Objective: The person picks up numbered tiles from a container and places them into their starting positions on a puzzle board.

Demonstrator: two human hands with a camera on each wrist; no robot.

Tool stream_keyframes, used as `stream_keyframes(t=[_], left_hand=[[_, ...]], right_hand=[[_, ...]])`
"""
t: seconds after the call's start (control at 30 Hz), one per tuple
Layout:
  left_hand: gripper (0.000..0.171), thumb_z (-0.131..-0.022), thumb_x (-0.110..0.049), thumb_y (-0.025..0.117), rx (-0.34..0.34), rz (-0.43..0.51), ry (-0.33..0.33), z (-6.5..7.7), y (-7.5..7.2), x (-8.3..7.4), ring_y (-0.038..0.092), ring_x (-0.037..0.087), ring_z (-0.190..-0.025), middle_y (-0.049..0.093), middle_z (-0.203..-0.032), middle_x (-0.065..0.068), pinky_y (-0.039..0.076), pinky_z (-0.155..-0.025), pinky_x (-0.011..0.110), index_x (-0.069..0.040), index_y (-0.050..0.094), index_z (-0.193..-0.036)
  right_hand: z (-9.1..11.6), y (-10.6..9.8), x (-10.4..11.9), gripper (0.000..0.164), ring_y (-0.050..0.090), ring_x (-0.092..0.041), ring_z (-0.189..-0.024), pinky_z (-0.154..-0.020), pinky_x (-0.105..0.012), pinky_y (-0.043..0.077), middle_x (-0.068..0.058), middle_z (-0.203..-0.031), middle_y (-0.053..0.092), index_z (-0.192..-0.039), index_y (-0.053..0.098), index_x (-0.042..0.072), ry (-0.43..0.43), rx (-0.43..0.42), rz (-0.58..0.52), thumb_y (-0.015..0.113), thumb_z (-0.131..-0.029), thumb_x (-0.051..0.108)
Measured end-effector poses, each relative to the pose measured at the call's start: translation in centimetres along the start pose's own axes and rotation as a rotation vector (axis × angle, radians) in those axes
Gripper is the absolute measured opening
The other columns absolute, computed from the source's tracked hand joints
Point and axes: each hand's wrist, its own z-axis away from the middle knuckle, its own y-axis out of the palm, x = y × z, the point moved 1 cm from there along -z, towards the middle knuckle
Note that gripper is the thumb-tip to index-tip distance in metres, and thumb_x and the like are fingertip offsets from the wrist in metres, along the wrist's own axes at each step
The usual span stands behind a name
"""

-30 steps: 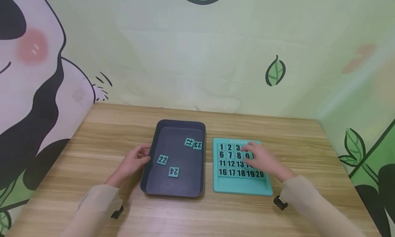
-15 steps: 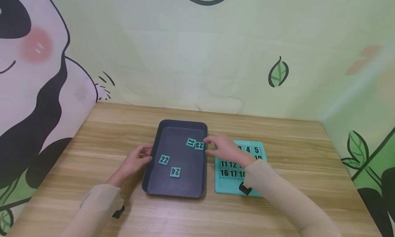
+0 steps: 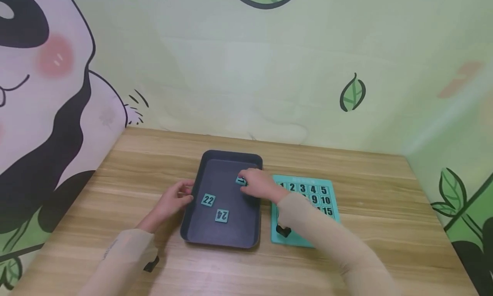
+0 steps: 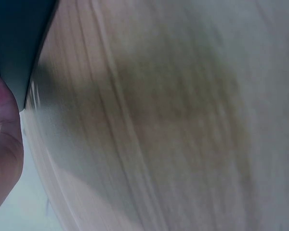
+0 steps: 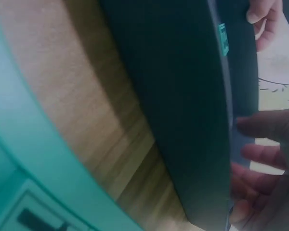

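Observation:
My right hand [image 3: 259, 185] reaches over the right wall of a dark tray [image 3: 221, 236]. Its index finger and thumb sit at opposite edges of the number 21 tile [image 3: 241, 181], partly covering it; I cannot tell whether they pinch it. The 23 tile is hidden under this hand. In the right wrist view its fingers [image 5: 262, 126] are at the tray rim. My left hand [image 3: 175, 200] touches the tray's left side with loosely bent fingers. In the left wrist view the thumb [image 4: 6, 103] lies against the tray's outer wall. Tiles 22 [image 3: 208, 200] and 24 [image 3: 221, 216] lie in the tray.
A turquoise number board [image 3: 327, 182] with rows of numbered tiles lies right of the tray, partly covered by my right forearm. The wooden table [image 3: 161, 146] ends at a wall [image 3: 215, 95] printed with a panda and leaves.
My right hand has moved left from above the number board, across the tray's right wall, to the 21 tile. The left hand stays at the tray's side. The view has shifted slightly.

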Motion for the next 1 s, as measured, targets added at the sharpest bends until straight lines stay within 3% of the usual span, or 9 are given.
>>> stream_keyframes(t=[0.23,0.4,0.47,0.63,0.83,1.0], left_hand=[[0.042,-0.083,-0.001,0.051,-0.010,-0.011,0.014,0.1,0.1,-0.1,0.056,0.027,-0.090,0.050,-0.102,0.023,0.050,-0.063,0.027,0.001,0.043,-0.124],[0.042,-0.083,-0.001,0.051,-0.011,-0.008,0.004,0.0,0.2,0.0,0.055,0.027,-0.090,0.050,-0.103,0.022,0.049,-0.064,0.028,-0.001,0.044,-0.125],[0.043,-0.083,-0.002,0.051,-0.012,-0.005,0.000,0.0,0.3,0.1,0.055,0.026,-0.089,0.050,-0.103,0.022,0.049,-0.064,0.028,-0.001,0.044,-0.125],[0.042,-0.082,-0.002,0.051,-0.017,-0.003,-0.012,0.1,0.3,0.1,0.055,0.024,-0.086,0.050,-0.103,0.021,0.048,-0.063,0.027,-0.001,0.044,-0.124],[0.042,-0.083,-0.001,0.051,-0.015,-0.001,-0.018,0.1,0.2,0.0,0.055,0.023,-0.087,0.050,-0.103,0.021,0.049,-0.065,0.027,-0.001,0.043,-0.125],[0.042,-0.083,-0.001,0.051,-0.019,0.004,-0.017,0.1,0.1,-0.1,0.055,0.023,-0.087,0.050,-0.103,0.021,0.048,-0.065,0.027,-0.001,0.044,-0.125]], right_hand=[[-1.2,0.3,0.4,0.032,0.055,-0.015,-0.076,-0.062,-0.027,0.047,-0.005,-0.092,0.062,-0.112,0.055,0.007,0.076,0.034,0.043,0.055,-0.083,0.022],[-1.7,0.4,0.5,0.033,0.054,-0.017,-0.079,-0.068,-0.030,0.048,-0.006,-0.096,0.062,-0.111,0.057,0.007,0.074,0.034,0.108,0.054,-0.083,0.025],[-1.9,0.6,0.4,0.036,0.054,-0.019,-0.088,-0.075,-0.034,0.048,-0.007,-0.104,0.059,-0.114,0.056,0.009,0.075,0.047,0.127,0.054,-0.084,0.028],[-1.9,0.9,0.4,0.038,0.053,-0.023,-0.100,-0.083,-0.038,0.046,-0.009,-0.114,0.054,-0.117,0.057,0.012,0.038,0.047,0.174,0.055,-0.083,0.031],[-2.0,1.4,0.4,0.037,0.051,-0.022,-0.101,-0.084,-0.037,0.045,-0.008,-0.114,0.052,-0.118,0.056,0.013,-0.013,0.029,0.187,0.053,-0.085,0.030],[-1.8,1.4,0.7,0.031,0.050,-0.020,-0.102,-0.087,-0.036,0.044,-0.003,-0.112,0.055,-0.113,0.060,0.016,-0.127,0.035,0.143,0.054,-0.085,0.027]])
